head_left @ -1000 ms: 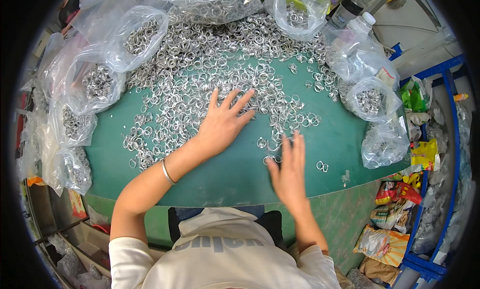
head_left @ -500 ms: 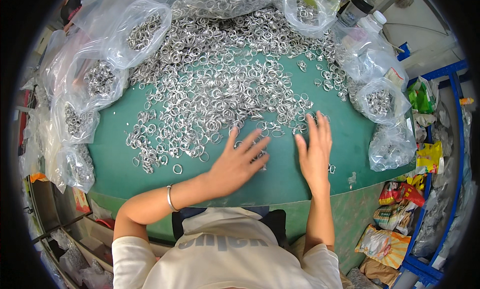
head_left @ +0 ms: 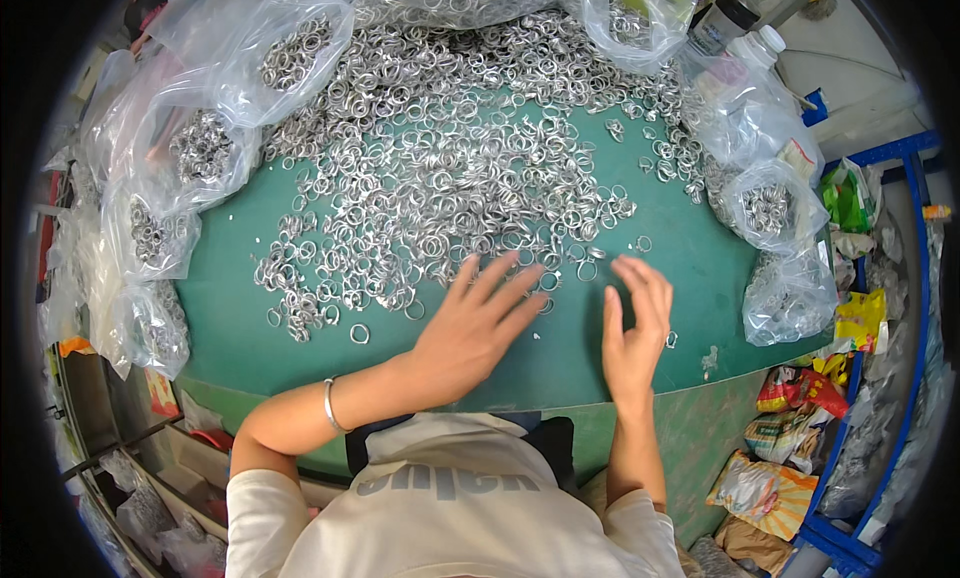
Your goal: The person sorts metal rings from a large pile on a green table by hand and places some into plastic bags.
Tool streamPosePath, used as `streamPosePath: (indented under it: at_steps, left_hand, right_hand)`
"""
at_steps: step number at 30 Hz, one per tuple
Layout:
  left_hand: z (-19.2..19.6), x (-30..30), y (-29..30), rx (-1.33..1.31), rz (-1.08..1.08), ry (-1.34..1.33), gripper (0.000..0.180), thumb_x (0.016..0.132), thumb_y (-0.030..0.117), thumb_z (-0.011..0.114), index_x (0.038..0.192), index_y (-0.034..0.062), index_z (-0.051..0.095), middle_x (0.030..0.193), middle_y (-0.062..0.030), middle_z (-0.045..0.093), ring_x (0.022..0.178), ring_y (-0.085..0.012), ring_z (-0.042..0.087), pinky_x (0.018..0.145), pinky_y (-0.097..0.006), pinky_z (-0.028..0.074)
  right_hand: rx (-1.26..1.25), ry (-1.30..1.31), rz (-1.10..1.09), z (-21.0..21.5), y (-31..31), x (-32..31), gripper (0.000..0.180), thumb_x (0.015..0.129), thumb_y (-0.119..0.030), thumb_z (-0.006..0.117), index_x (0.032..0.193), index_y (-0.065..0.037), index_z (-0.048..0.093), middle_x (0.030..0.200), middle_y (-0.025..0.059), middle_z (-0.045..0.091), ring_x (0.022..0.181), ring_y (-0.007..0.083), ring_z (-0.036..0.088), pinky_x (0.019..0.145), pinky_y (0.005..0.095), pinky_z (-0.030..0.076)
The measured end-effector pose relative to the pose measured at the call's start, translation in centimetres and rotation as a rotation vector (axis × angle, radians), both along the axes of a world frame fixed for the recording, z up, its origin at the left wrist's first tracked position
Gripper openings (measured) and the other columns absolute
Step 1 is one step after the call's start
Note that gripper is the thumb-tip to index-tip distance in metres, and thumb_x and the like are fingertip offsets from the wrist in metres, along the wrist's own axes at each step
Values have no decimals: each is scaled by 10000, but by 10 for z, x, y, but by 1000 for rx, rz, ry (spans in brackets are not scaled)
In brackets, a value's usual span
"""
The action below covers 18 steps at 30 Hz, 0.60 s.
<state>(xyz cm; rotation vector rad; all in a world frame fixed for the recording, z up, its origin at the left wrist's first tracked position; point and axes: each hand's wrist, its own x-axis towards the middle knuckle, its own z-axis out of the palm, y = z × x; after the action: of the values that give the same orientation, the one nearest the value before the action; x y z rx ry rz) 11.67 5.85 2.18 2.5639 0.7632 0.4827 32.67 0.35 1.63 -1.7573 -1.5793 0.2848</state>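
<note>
A broad pile of silver-coloured metal rings (head_left: pixel 450 193) lies on the green table (head_left: pixel 560 363). My left hand (head_left: pixel 465 338), a metal bangle on its wrist, is spread palm down at the pile's near edge. Its fingers touch or hover just over a few rings; which, I cannot tell. To the right, my right hand (head_left: pixel 637 343) is open, thumb apart from slightly bent fingers, with nothing seen in it. One ring (head_left: pixel 671 339) lies against its outer side, and another ring (head_left: pixel 644 244) sits beyond the fingertips. A lone ring (head_left: pixel 360 334) rests left of my left hand.
A deeper bank of rings (head_left: pixel 400 73) lines the table's far side. Clear plastic bags of rings stand along the left (head_left: pixel 205 148) and right (head_left: pixel 768 213) edges. A white-capped bottle (head_left: pixel 757 46) is at the back right, near a blue shelf frame (head_left: pixel 915 228) with colourful packets.
My right hand has drawn slightly nearer, its fingers bending more, leaving a few rings uncovered. My left hand has shifted little, fingers still spread. The view has moved slightly.
</note>
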Motion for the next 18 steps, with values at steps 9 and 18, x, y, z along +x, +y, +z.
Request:
streamPosePath:
  at_steps: [9,18]
  left_hand:
    - [-15,-12,21,238,-51,201,296,806,66,594,1087,-18,627,1446,-132,391,1358,-355,331,1028,-697,236]
    - [0,-6,7,147,128,69,448,713,-12,612,1160,-10,583,1365,-179,414,1286,-353,393,1044,-620,249]
  right_hand:
    - [-50,-397,-93,-13,15,17,267,820,-66,669,1082,-47,625,1169,122,569,1117,327,494,940,421,368]
    - [-76,-351,22,-5,20,-2,227,771,-97,712,982,-39,648,1081,89,572,988,280,505,827,398,375]
